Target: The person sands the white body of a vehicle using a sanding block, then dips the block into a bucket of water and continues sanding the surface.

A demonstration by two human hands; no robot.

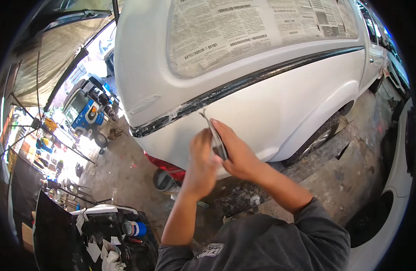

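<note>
In front of the white vehicle's side panel, my two hands meet around a thin, folded grey sheet. Whether it is paper or sandpaper I cannot make out. My right hand grips it from the right, fingers pointing up along it. My left hand, a little blurred, is closed against its left side. The sheet's narrow tip points up toward a dark strip along the vehicle, apart from it in the picture. Whitish smears mark the strip's left end.
Newspaper covers the vehicle's window. Below the red tail light stands a bucket. A black surface at lower left holds a blue-labelled can and paper scraps. Another white car stands at right, a small blue vehicle at left.
</note>
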